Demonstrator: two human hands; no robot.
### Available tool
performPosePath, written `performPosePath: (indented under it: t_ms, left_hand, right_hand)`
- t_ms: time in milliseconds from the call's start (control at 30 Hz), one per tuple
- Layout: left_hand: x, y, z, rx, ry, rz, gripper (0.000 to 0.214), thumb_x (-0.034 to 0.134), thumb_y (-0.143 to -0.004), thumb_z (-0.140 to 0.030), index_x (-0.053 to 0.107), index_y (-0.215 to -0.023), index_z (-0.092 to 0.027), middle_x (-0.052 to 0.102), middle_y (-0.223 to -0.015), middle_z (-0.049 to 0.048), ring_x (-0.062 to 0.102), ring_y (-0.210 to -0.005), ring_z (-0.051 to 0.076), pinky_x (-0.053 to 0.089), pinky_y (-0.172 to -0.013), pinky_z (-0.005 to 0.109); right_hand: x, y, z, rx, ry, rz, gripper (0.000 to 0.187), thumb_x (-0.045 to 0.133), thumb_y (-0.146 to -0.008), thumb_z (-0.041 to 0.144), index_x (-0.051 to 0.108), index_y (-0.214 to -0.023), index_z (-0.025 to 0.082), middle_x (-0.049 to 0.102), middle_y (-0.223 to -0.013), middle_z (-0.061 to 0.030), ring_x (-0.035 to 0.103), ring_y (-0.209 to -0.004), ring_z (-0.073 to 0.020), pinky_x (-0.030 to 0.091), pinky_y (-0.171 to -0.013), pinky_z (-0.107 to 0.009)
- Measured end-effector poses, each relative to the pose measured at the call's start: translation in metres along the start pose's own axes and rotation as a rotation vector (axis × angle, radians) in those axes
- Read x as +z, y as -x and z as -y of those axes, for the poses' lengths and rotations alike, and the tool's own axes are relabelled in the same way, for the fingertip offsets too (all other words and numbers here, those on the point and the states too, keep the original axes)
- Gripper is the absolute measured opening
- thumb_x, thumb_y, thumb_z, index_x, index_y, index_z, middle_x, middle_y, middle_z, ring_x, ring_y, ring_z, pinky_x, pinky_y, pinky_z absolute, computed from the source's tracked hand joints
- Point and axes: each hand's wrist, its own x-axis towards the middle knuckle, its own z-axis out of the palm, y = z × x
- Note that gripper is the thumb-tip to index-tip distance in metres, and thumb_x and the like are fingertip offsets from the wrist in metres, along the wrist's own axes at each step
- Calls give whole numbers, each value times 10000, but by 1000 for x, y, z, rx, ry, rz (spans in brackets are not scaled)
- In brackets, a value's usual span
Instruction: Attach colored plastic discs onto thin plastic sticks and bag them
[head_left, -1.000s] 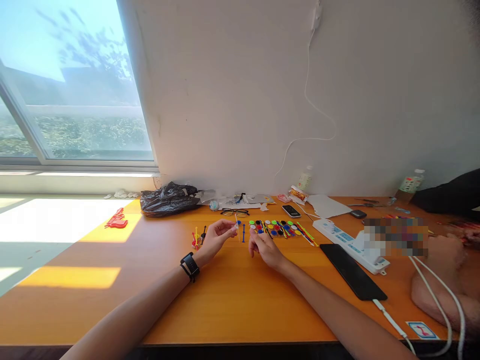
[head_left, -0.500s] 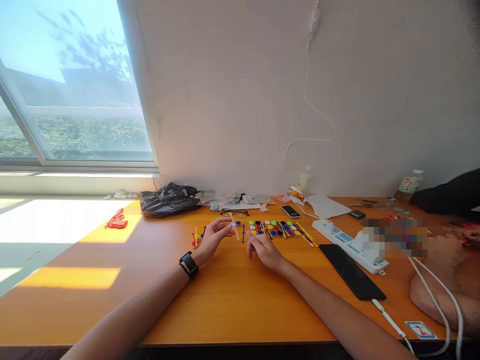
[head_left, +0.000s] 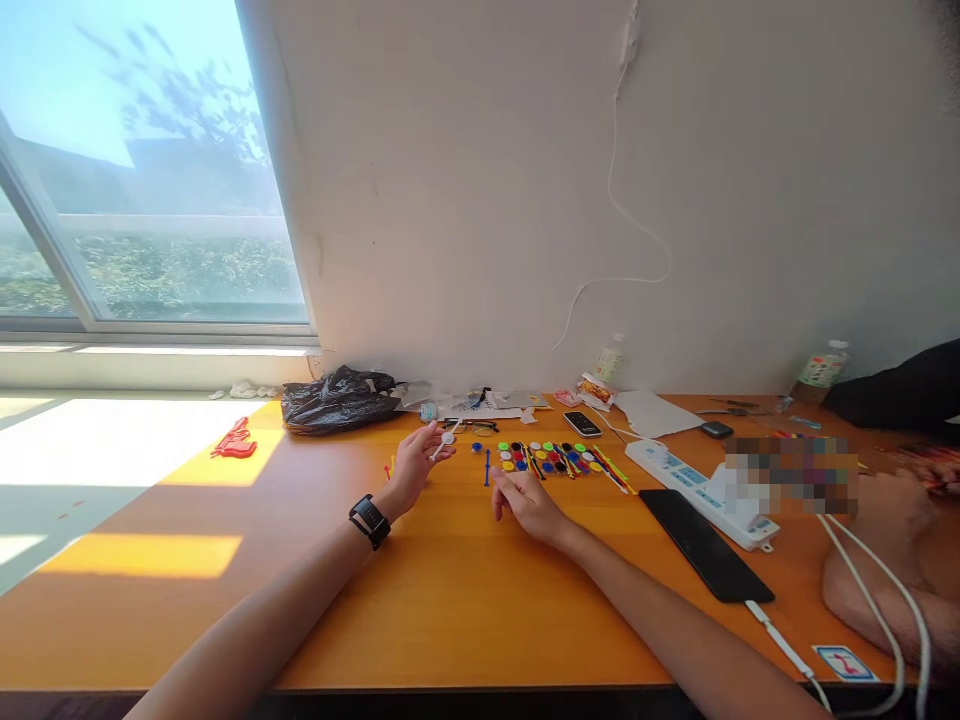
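My left hand [head_left: 412, 466], with a black watch [head_left: 370, 521] on its wrist, pinches a white plastic arrow with a round disc [head_left: 448, 438] at its middle. The arrow is tilted and raised above the table. My right hand [head_left: 529, 503] is loosely curled, with nothing visible in its fingers. Just beyond its fingertips lies a blue plastic arrow [head_left: 487, 467], and a single blue disc [head_left: 477, 448] is behind that. To the right are rows of coloured discs [head_left: 535, 446] with several coloured arrows among them. Red and yellow pieces [head_left: 389, 468] are partly hidden behind my left hand.
A black plastic bag [head_left: 341, 400], eyeglasses [head_left: 480, 428] and a small black device [head_left: 583, 424] lie toward the wall. At right are a white power strip [head_left: 697, 490] and a charging phone [head_left: 705, 545]. A red toy gun [head_left: 234, 440] lies left. Another person's arm [head_left: 874, 580] rests at far right.
My left hand has moved left and slightly back with the white arrow, which now leans the other way and shows its disc. My right hand has barely moved.
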Motion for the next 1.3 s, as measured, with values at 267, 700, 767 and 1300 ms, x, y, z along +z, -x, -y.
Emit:
performPosePath:
  t_ms: [267,700,767,1300]
  left_hand:
    - [-17,-10,3,248,-451,48,363,781,-842,-538,698,-885,-187,729,-800,39,668,-718,174,492,-669,269]
    - [-28,-3,7,378,-1181,274,239,688,-909,-376,733,-721,-236,768,-1045,103,595,-1161,351,401,-1018,477]
    - [-28,-1,8,388,-1217,239,110,695,-886,-321,747,-840,-236,762,-1046,111,586,-1176,373,400,-1008,496]
    - [11,37,29,434,-903,646,310,535,-975,-246,682,-1242,-304,726,-1193,104,654,-1165,307,455,-1058,486]
  right_hand:
    - [1,1,5,-13,34,9,780,359,-1076,644,670,-521,192,576,-520,-27,509,-542,-146,420,-686,-305]
    - [1,3,2,-46,182,27,721,326,-1107,577,646,-589,190,597,-583,-27,555,-606,-153,418,-694,-300]
    - [0,3,4,-102,278,25,623,360,-1112,508,648,-661,188,623,-665,-33,575,-671,-162,422,-717,-302]
    - [0,8,2,-243,499,123,182,606,-977,201,719,-1119,214,754,-1138,-94,668,-1067,-260,510,-954,-365]
